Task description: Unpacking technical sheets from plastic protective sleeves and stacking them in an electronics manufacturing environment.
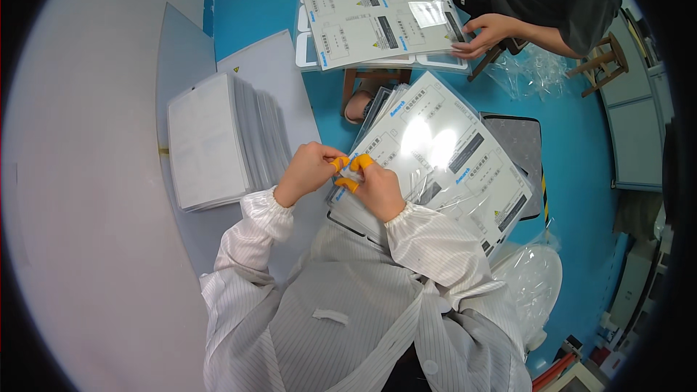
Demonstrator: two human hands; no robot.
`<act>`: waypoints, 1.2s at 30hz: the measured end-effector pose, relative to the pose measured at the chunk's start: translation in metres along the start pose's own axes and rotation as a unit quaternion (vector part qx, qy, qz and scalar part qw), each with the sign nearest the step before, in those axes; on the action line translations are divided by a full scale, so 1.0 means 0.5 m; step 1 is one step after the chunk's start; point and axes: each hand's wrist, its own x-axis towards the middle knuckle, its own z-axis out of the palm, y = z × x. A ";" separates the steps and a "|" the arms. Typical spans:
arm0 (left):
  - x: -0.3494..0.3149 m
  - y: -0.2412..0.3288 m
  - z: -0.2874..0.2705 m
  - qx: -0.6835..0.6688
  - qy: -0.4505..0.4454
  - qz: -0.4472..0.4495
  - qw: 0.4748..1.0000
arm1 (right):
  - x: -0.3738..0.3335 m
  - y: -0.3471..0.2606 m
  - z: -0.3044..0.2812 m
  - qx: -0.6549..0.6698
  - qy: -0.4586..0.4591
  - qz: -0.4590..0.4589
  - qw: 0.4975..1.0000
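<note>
A printed panel (454, 141) with a glossy face lies aslant on a stack across my lap. Wrinkled clear film (465, 207) shows over its near part. At the panel's left edge my left hand (308, 170) is closed in a pinch, a yellow finger cot on a fingertip. Close beside it, my right hand (379, 187) rests over the same edge, its thumb and a finger in yellow cots bent toward each other. What the fingertips of either hand hold is too small to make out.
On the grey table (268, 62) at left stands a thick stack of white sheets (207, 145). Across from me, a co-worker's hands (483, 35) hold another printed panel (377, 18). Crumpled clear film (534, 69) lies on the blue floor; more film covers a white round stool (537, 276) at right.
</note>
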 end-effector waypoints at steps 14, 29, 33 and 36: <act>-0.009 0.011 0.002 -0.027 0.006 -0.017 0.999 | 0.020 -0.009 -0.026 0.045 0.019 0.069 0.996; -0.020 -0.016 -0.016 -0.205 -0.119 -0.011 0.971 | 0.007 0.006 -0.016 0.147 0.004 -0.003 0.989; -0.015 -0.033 -0.016 -0.237 -0.114 -0.070 0.962 | -0.008 0.083 -0.082 0.396 0.066 0.108 0.909; -0.018 -0.053 0.001 -0.270 -0.119 -0.090 0.951 | 0.010 0.116 -0.165 0.625 0.261 0.103 0.728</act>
